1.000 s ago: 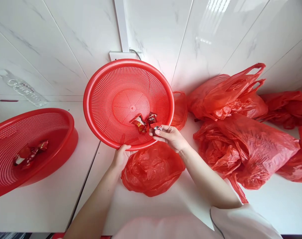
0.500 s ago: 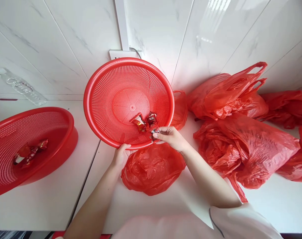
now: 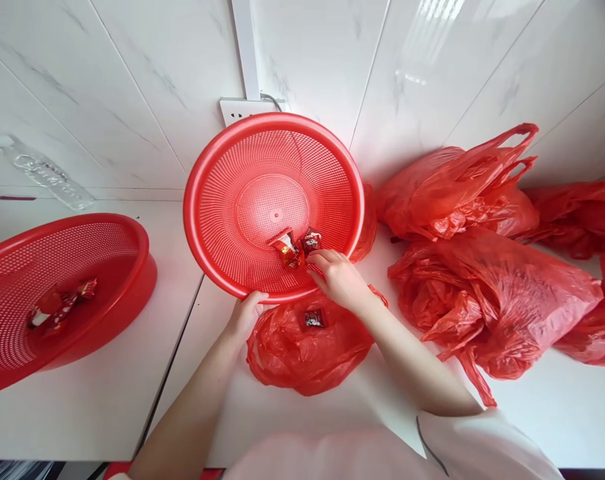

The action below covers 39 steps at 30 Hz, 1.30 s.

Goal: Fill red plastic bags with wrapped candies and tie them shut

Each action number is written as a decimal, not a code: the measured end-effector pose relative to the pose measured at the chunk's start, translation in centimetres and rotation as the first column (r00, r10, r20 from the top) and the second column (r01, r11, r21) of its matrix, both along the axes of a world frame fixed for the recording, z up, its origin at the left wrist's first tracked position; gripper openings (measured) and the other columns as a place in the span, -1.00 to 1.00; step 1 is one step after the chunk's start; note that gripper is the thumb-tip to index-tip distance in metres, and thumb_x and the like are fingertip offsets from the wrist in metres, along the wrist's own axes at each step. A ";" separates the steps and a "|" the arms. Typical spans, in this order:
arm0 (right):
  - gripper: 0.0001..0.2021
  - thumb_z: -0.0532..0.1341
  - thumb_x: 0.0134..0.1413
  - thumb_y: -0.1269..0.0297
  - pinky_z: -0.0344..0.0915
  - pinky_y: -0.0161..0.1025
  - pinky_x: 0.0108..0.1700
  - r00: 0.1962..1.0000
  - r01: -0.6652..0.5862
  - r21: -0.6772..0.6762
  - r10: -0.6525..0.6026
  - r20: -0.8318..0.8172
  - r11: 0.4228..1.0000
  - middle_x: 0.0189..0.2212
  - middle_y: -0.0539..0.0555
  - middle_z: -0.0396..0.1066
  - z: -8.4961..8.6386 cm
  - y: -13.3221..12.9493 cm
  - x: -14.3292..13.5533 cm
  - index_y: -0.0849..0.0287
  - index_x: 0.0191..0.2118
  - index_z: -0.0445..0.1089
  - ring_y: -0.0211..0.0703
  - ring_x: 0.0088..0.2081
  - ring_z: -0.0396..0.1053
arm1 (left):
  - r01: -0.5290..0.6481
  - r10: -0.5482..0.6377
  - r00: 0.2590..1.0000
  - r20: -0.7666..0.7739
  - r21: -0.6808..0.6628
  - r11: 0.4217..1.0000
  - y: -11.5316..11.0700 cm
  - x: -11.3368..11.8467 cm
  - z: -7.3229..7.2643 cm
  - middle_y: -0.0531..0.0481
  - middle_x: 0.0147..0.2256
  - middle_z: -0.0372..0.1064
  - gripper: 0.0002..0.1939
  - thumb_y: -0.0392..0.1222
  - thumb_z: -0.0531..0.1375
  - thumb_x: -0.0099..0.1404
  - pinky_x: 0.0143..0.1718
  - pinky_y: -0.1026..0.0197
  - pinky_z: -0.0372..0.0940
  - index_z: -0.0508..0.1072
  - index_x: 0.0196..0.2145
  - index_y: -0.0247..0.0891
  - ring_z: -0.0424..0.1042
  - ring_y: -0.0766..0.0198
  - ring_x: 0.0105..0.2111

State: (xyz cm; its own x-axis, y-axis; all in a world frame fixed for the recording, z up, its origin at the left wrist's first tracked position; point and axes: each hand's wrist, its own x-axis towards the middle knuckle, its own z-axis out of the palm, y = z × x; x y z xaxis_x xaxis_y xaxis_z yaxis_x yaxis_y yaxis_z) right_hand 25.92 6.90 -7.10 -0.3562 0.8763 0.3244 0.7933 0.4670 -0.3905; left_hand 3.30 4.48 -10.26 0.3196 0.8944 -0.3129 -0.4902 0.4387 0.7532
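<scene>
A red mesh basket [image 3: 195,220] is tilted toward me, with several wrapped sweets [image 3: 288,251] near its lower wall. My left hand [image 3: 246,315] grips its lower rim. My right hand [image 3: 335,275] reaches over the rim at the lower right, fingers bent beside the sweets; whether they pinch one is hidden. Below the basket lies an open red plastic bag [image 3: 292,353], with one dark wrapped sweet [image 3: 314,318] in it.
A second red basket [image 3: 132,267] with several sweets stands tilted at the left. Behind it lies a clear bottle [image 3: 47,173]. Filled red bags [image 3: 522,293] crowd the right side. A white socket strip [image 3: 237,111] is on the tiled wall.
The dark sweet from my right hand now lies in the bag. My right hand has moved back to the sweets in the basket. The basket has shifted slightly right.
</scene>
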 end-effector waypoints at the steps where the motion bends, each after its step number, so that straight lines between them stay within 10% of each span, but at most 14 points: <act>1: -0.71 0.11 0.25 0.28 0.16 0.00 0.15 0.996 0.037 0.024 -0.038 0.076 0.999 0.07 0.25 0.36 -0.4 0.2 -0.1 0.24 0.03 0.37 0.06 0.07 0.31 | 0.000 0.000 1.000 0.000 0.013 1.000 -0.1 0.1 -0.1 -0.20 -0.18 0.54 -0.59 -0.29 0.17 0.11 -0.01 -0.12 0.35 0.50 -0.06 -0.40 0.48 -0.12 -0.07; 7: -0.69 0.17 0.19 0.26 0.25 -0.03 0.02 0.965 0.125 -0.034 -0.113 0.236 0.992 -0.10 0.26 0.42 -1.5 0.5 0.2 0.21 0.03 0.39 0.09 -0.04 0.35 | 0.001 -0.001 1.000 0.007 0.002 1.000 -0.2 0.3 -1.0 -0.19 -0.20 0.54 -0.56 -0.31 0.16 0.12 -0.04 -0.11 0.36 0.47 -0.01 -0.39 0.50 -0.10 -0.10; 12: -0.77 0.12 0.23 0.22 0.33 -0.16 -0.08 0.972 0.015 -0.239 -0.070 -0.226 0.971 -0.27 0.12 0.47 -0.9 0.8 0.6 0.16 -0.12 0.47 -0.11 -0.22 0.42 | -0.019 0.019 1.000 0.018 0.006 1.000 0.0 0.1 -0.8 -0.18 -0.22 0.55 -0.55 -0.31 0.15 0.11 -0.04 -0.11 0.36 0.47 -0.02 -0.38 0.50 -0.09 -0.11; 16: -0.66 0.17 0.16 -0.01 0.43 -0.22 -0.20 0.598 -0.284 -0.511 -0.266 -0.756 0.811 -0.44 0.04 0.45 -0.5 1.2 0.7 0.20 -0.27 0.47 -0.21 -0.38 0.44 | -0.040 0.040 0.999 -0.003 0.029 0.999 0.1 -0.1 -0.1 -0.19 -0.17 0.53 -0.57 -0.30 0.16 0.10 -0.02 -0.10 0.34 0.48 -0.04 -0.39 0.48 -0.09 -0.07; 19: -0.65 0.30 0.04 -0.02 0.46 -0.30 -0.22 0.295 -0.505 -0.494 -0.397 -0.869 0.708 -0.40 0.05 0.48 -0.1 1.2 0.6 0.21 -0.28 0.48 -0.28 -0.39 0.46 | -0.072 0.073 0.997 -0.013 0.043 0.996 0.2 -0.3 0.1 -0.21 -0.15 0.52 -0.57 -0.28 0.17 0.09 0.00 -0.11 0.33 0.47 -0.04 -0.39 0.46 -0.10 -0.05; 21: -0.68 0.36 -0.02 0.04 0.46 -0.38 -0.24 0.231 -0.539 -0.479 -0.425 -0.875 0.693 -0.37 0.05 0.48 0.1 1.0 0.6 0.21 -0.28 0.49 -0.32 -0.38 0.46 | -0.060 0.060 0.998 0.001 0.033 0.998 0.3 -0.4 -0.1 -0.22 -0.15 0.52 -0.56 -0.26 0.16 0.10 0.00 -0.12 0.33 0.47 -0.04 -0.39 0.46 -0.11 -0.04; 39: -0.63 0.43 -0.15 0.16 0.46 -0.30 -0.33 0.322 -0.456 -0.486 -0.371 -0.871 0.745 -0.38 -0.02 0.46 1.1 0.5 0.5 0.17 -0.25 0.32 -0.22 -0.34 0.51 | -0.051 0.051 0.999 0.002 0.001 0.999 0.5 -0.4 -0.2 -0.22 -0.19 0.54 -0.56 -0.24 0.17 0.09 0.01 -0.14 0.33 0.49 -0.06 -0.40 0.48 -0.10 -0.08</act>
State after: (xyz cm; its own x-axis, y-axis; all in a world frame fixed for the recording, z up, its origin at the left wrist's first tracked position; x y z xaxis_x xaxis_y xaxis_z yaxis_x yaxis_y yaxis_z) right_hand 26.40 7.39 -6.03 -0.2453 0.9650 -0.0931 -0.2818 -0.1628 -0.9456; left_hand 2.90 4.97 -10.46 0.2744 0.9100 -0.3109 -0.5135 0.4120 0.7527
